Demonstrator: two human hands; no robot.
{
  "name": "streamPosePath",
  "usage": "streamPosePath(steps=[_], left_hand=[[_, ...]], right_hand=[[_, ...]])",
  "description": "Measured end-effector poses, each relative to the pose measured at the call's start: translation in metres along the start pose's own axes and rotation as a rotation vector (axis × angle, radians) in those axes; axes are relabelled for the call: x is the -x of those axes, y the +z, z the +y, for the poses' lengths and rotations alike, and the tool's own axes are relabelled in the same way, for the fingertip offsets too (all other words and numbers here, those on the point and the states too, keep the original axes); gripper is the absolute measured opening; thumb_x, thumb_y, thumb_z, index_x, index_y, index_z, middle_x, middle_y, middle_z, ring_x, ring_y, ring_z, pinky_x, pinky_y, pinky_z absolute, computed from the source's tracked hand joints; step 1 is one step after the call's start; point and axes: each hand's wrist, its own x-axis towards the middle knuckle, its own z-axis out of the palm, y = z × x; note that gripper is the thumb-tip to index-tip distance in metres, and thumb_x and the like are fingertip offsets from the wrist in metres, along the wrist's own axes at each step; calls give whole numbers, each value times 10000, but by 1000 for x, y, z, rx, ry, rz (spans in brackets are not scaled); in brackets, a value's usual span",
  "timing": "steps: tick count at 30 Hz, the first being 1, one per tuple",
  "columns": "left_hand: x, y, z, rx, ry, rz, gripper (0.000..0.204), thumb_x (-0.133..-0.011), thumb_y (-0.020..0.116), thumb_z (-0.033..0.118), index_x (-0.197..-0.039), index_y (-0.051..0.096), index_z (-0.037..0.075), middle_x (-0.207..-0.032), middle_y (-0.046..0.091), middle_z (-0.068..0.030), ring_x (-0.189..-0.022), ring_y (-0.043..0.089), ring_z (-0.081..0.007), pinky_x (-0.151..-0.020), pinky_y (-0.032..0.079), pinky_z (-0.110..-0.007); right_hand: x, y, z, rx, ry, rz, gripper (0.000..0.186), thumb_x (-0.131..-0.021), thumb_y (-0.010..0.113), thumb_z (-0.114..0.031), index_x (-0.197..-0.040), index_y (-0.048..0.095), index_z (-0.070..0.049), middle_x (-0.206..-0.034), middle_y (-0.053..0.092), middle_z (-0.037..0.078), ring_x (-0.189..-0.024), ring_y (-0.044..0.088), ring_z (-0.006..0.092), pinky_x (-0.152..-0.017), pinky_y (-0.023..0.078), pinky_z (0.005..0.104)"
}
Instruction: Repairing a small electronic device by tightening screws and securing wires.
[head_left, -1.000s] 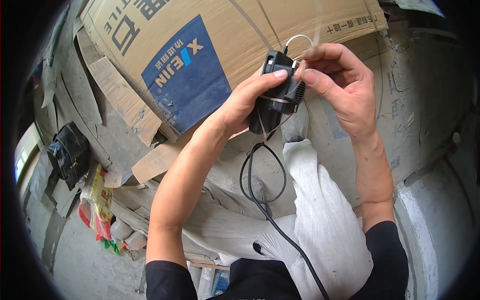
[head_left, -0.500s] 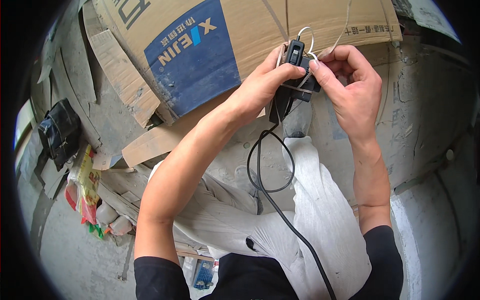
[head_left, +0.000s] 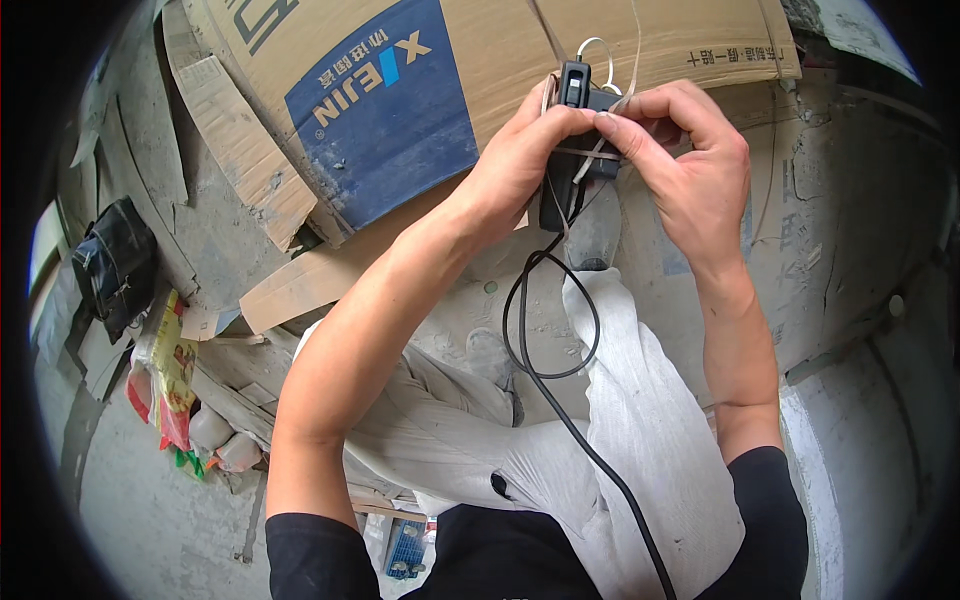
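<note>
My left hand (head_left: 515,160) is wrapped round a black electrical block (head_left: 557,205), its exact kind unclear, with its thumb across the top. A black piece with a small switch-like inset (head_left: 574,86) and a smaller black box (head_left: 604,168) lie against the block. Pale string (head_left: 587,153) passes round the bundle. My right hand (head_left: 690,150) is closed in a pinch at the string beside the left thumb; the fingertips partly hide it. A white cable (head_left: 597,42) loops above the bundle. A black cable (head_left: 560,400) hangs below in a loop and runs toward my body.
A large cardboard sheet (head_left: 520,60) with a blue printed patch lies ahead, with torn cardboard strips (head_left: 240,150) to its left. At the left are a black bag (head_left: 115,265) and a colourful plastic package (head_left: 170,365). My legs in pale trousers (head_left: 650,430) are below.
Both hands and the black bundle have shifted slightly up and left. My right fingertips have come closer to the left thumb. The black cable loop has swung a little.
</note>
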Motion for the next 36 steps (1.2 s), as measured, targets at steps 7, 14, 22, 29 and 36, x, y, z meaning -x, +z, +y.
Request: streamPosePath(steps=[7, 14, 22, 29, 36], left_hand=[[-2, -11, -6, 98, 45, 37, 324, -1154, 646, 291, -1431, 609, 127, -1235, 766, -73, -1051, 798, -183, -946, 701, -410], [-8, -1, -7, 291, 229, 64, 328, -1127, 604, 249, -1434, 544, 153, -1215, 707, -65, -1041, 746, -193, -899, 660, -390], [-14, -15, -14, 259, 202, 83, 527, -1101, 690, 504, -1399, 703, 69, -1215, 811, -111, -1100, 798, -247, -1027, 658, -441], [-15, -7, -19, 295, 190, 71, 582, -1070, 702, 516, -1440, 695, 67, -1238, 811, -134, -1135, 796, -286, -1076, 647, -469], [-14, 6, -15, 273, 157, 88, 510, -1152, 723, 565, -1371, 621, 117, -1106, 759, -75, -920, 780, -215, -826, 686, -400]], right_hand=[[8, 2, -13, 49, -104, 110, 146, -973, 941, -111, -1010, 848, -5, -988, 736, 52, -832, 680, 155, -719, 541, 312], [39, 13, -16, -130, 141, -21, 205, -998, 949, -157, -1004, 827, 7, -839, 736, 30, -689, 600, 76, -612, 483, 287], [34, 15, -20, -294, 103, -36, 181, -1027, 830, -71, -892, 741, 11, -768, 662, 12, -669, 551, 67, -596, 444, 317], [47, -14, 3, -338, 197, -1, 214, -1010, 816, -79, -840, 704, -12, -749, 591, -30, -679, 506, 49, -591, 387, 293], [57, 9, 1, -306, 121, -3, 222, -991, 809, -69, -825, 678, -1, -708, 585, 21, -621, 494, 89, -570, 389, 328]])
